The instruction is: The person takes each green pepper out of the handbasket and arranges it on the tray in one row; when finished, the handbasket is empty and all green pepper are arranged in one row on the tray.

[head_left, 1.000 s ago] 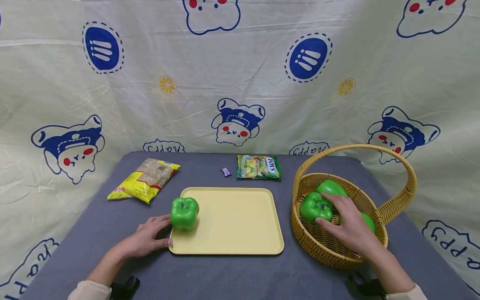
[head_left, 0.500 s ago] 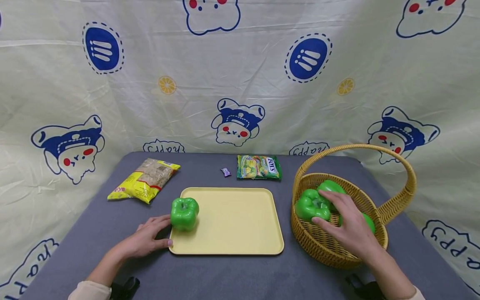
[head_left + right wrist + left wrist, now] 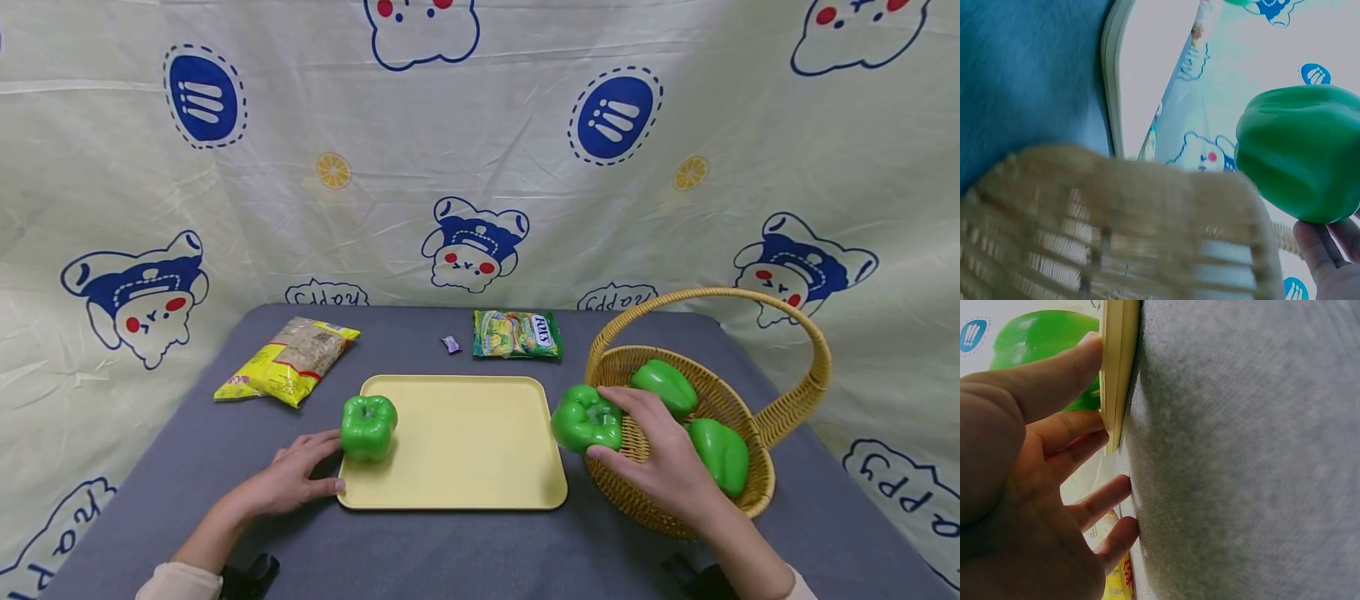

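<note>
My right hand grips a green bell pepper between thumb and fingers, above the left rim of the wicker basket. In the right wrist view this pepper is raised above the basket's rim. Two more green peppers lie in the basket, one at the back and one at the right. My left hand rests by the left edge of the yellow tray, thumb and fingertips touching its rim with the fingers spread. Another green bell pepper stands on the tray's left side.
A yellow snack bag lies at the back left of the grey tabletop. Behind the tray are a small purple packet and a green snack packet. The basket's tall handle arches up at the right.
My right hand has lifted the pepper and carried it left, from inside the basket to over its left rim beside the tray. My left hand stays at the tray.
</note>
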`<state>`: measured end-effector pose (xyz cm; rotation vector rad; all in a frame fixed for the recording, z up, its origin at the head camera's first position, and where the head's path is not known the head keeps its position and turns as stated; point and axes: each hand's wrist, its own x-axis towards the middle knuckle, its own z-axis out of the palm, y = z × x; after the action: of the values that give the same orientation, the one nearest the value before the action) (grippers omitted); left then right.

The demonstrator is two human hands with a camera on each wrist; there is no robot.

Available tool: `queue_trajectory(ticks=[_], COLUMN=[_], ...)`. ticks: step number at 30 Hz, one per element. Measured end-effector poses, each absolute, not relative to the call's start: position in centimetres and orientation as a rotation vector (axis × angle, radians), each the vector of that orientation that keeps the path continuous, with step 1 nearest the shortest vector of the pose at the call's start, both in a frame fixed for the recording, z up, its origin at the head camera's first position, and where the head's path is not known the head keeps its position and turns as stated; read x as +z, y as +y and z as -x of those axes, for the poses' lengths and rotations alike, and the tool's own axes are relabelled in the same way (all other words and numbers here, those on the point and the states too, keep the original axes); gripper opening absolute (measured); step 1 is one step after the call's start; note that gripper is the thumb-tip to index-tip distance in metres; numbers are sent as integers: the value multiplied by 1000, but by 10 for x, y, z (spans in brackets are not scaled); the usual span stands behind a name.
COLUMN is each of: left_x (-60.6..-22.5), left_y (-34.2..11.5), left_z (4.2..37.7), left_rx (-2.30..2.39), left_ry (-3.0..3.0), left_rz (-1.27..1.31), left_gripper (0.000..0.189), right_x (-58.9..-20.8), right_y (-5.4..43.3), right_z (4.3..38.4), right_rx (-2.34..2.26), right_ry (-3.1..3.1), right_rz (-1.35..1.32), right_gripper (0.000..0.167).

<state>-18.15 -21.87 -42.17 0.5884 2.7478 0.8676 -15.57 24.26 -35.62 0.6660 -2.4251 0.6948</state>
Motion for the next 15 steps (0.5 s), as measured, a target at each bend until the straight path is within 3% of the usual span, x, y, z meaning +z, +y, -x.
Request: queue_trajectory(ticks=[15], left_x=[-421], left_y=[-219], left_z=[182], left_rx=[873], left_ry=[2743], left_rz=[-597], left_gripper=[66], right_x=[-365], right_y=[203], right_z=[168], right_rx=[725], right_ry=[-2434], right_rz=[-794], right_gripper=[70])
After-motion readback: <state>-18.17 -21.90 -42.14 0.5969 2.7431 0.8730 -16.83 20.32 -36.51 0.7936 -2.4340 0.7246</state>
